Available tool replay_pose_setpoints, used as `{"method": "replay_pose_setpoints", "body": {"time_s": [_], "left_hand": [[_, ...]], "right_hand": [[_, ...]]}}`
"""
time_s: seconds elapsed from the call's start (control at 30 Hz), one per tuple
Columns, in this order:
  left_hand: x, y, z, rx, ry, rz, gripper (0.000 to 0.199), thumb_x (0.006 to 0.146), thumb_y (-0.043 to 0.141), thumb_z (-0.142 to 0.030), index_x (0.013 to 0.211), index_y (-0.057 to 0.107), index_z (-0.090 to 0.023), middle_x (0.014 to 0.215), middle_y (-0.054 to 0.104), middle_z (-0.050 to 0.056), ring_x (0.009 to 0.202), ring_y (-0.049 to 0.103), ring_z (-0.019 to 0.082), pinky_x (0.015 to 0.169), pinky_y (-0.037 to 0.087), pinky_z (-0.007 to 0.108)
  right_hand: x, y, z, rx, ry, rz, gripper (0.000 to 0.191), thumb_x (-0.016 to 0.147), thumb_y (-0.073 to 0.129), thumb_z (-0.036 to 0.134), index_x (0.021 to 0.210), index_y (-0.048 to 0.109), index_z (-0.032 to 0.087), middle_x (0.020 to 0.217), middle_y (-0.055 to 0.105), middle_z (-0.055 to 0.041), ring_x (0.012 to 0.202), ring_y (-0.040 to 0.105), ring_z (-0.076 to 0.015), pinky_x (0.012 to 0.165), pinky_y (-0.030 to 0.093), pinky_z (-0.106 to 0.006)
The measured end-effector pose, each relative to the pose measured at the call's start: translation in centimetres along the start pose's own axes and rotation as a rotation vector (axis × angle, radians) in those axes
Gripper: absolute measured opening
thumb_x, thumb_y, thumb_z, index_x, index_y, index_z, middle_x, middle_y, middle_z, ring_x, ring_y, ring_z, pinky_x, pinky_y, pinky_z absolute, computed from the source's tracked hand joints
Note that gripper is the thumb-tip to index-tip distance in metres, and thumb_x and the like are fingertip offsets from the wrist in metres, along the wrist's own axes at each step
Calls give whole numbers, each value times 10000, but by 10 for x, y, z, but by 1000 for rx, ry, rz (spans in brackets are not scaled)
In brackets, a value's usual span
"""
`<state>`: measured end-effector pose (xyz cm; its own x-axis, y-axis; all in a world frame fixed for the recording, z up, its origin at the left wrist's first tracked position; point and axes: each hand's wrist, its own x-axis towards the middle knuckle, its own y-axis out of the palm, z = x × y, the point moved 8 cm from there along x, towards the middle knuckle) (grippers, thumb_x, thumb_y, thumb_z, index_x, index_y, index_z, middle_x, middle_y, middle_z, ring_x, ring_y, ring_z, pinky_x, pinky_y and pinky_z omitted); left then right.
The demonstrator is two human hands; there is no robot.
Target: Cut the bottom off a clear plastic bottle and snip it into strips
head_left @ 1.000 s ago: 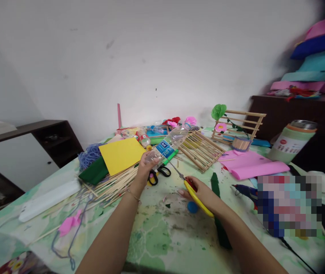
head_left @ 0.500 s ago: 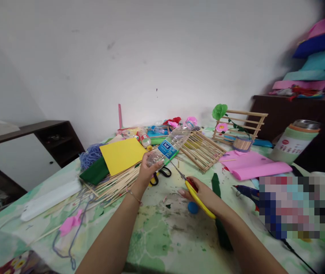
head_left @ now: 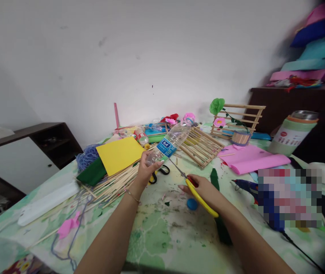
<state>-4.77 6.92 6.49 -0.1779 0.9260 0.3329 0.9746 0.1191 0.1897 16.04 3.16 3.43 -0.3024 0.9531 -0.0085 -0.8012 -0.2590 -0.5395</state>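
Observation:
My left hand (head_left: pixel 147 167) is closed round the bottom end of a clear plastic bottle (head_left: pixel 176 135) with a blue label (head_left: pixel 166 148). The bottle is tilted, its neck pointing up and away to the right. In my right hand (head_left: pixel 201 186) is a pair of scissors (head_left: pixel 199 198) with yellow and red handles. Their blades point at the bottle, near the lower edge of its label; whether they touch it I cannot tell. On the table below my right hand lies a blue bottle cap (head_left: pixel 191 204). Black-handled scissors (head_left: pixel 159 174) rest beneath the bottle.
Thin wooden sticks (head_left: pixel 119 179) and a yellow sheet (head_left: pixel 122 154) lie left. Behind the bottle is a stick panel (head_left: pixel 202 146). A small stick fence (head_left: pixel 242 116) with paper flowers stands back right, near pink paper (head_left: pixel 249 163), a glue gun (head_left: pixel 248 188) and a tumbler (head_left: pixel 290 133).
The bottle has turned slightly in my left hand, so its label faces me more. The scissors stay close to it. The whole view has shifted a little.

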Motion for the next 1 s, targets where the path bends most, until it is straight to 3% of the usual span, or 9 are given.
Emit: {"method": "replay_pose_setpoints", "body": {"time_s": [0.37,0.73,0.8,0.93,1.0], "left_hand": [[2,1,8,25,-20,19,499,531,806,-324,907,497,-217,828,623,-18,753,581,149,703,440,273],[3,-1,9,26,-45,8,544,501,810,-342,919,486,-214,823,618,-11,771,586,176,730,455,306],[3,-1,8,89,-17,24,543,511,807,-352,937,498,-216,864,621,6,802,591,195,747,461,328],[1,11,2,437,169,158,573,414,860,-273,922,602,-209,973,618,54,980,556,275,893,424,408],[2,9,5,444,179,128,596,408,864,-260,946,614,-206,1005,612,62,1017,545,285,925,409,418]], "right_hand": [[-2,-5,-3,9,58,8,395,688,667,476,576,412,195,553,362,51,524,330,-97,496,255,-241],[-1,-4,-6,19,57,37,394,673,676,517,582,483,186,548,381,45,518,335,-99,487,261,-237],[-1,-3,-9,-11,80,25,398,669,678,530,572,509,183,532,400,37,505,350,-101,476,258,-239],[1,-4,-20,-214,188,-47,458,618,706,566,467,518,177,460,425,6,469,386,-119,451,230,-257],[4,-3,-22,-208,203,-51,451,623,696,575,480,541,176,461,441,4,470,402,-125,453,229,-259]]}}
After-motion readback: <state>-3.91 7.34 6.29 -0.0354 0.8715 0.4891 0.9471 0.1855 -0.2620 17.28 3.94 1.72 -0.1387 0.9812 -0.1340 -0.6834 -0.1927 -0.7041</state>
